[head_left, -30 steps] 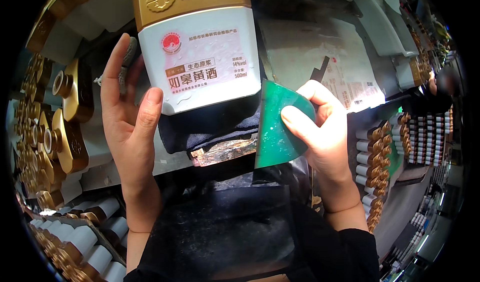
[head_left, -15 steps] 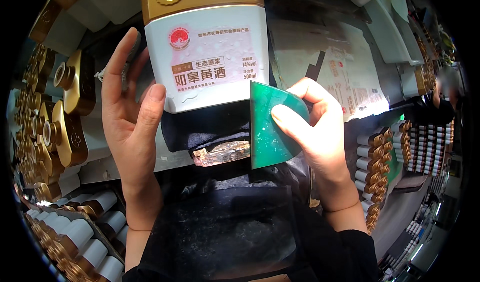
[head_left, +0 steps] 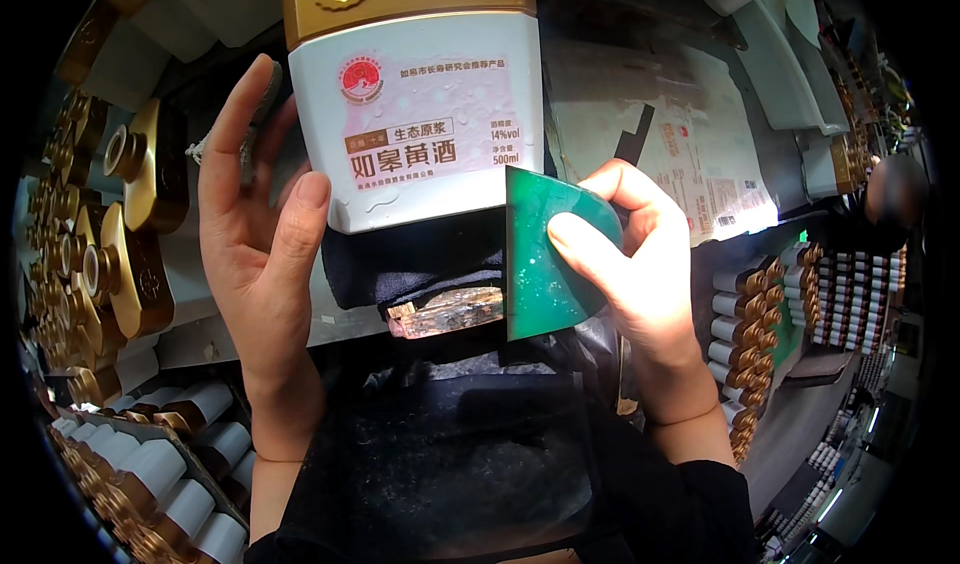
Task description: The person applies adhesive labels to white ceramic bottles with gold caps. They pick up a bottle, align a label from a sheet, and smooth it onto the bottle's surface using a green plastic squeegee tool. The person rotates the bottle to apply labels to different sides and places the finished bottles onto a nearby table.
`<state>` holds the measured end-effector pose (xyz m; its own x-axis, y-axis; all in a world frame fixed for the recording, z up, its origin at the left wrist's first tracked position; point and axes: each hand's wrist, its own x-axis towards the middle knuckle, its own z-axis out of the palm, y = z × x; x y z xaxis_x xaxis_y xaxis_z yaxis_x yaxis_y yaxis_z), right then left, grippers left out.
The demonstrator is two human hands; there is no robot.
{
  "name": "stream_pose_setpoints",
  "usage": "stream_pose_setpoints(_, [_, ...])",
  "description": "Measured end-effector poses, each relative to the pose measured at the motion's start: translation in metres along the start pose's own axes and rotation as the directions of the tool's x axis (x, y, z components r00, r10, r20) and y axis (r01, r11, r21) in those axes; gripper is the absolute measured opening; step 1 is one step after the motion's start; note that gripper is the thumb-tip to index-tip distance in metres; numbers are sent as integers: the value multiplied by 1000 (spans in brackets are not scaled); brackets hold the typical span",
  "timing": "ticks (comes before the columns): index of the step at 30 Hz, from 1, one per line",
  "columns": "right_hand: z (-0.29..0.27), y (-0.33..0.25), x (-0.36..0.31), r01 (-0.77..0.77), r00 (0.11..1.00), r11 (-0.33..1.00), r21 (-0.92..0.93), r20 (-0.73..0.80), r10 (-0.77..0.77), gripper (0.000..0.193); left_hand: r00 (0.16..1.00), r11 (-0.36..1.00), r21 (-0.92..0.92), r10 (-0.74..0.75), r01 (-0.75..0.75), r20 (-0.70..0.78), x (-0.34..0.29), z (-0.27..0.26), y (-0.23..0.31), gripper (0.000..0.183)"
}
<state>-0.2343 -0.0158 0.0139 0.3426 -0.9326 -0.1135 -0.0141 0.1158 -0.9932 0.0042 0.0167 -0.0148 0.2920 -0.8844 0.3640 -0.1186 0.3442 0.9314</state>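
A white bottle with a gold upper part (head_left: 420,124) lies in front of me on dark folded cloth (head_left: 365,269). Its front carries a pale pink label (head_left: 430,84) with water drops on and around it. My left hand (head_left: 265,234) stands beside the bottle's left edge, thumb and fingers spread, with nothing visible in it. Between thumb and fingers, my right hand (head_left: 645,254) pinches a flat green scraper (head_left: 555,254). The scraper's long straight edge points left, and its upper corner is at the bottle's lower right corner. Whether they touch, I cannot tell.
Gold-and-white bottles (head_left: 140,264) crowd the left side, with more in a crate (head_left: 150,484) at lower left. Printed label sheets (head_left: 690,134) lie right of the bottle. Stacked bottles (head_left: 745,344) and another person (head_left: 890,199) are at the right. A white bin (head_left: 780,64) stands beyond.
The bottle has shifted slightly to the right and toward me. My right hand and the scraper have moved a little to the right. My left hand has barely moved.
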Motion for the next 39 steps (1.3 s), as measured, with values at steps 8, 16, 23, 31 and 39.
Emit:
stream_pose_setpoints(8, [-1,-1,-2,96,995,995,-6,-26,-96,19,995,999,28,18,-15,-102,-1,5,5,58])
stream_pose_setpoints(16, [-19,-14,-18,772,602,631,-75,405,-688,22,577,842,-20,-353,540,736,-24,3,64,31])
stream_pose_setpoints(23, [-21,-18,-30,509,849,834,-212,284,-446,40,580,750,20,-527,661,620,-24,20,71,21])
stream_pose_setpoints(31, [-1,-11,-14,108,991,983,-147,-56,-117,20,867,918,219,-387,331,313,-21,22,67,25])
stream_pose_setpoints(39, [-2,-4,-5,62,998,997,-35,19,-61,17,976,966,142,-209,217,-69,-28,6,54,40])
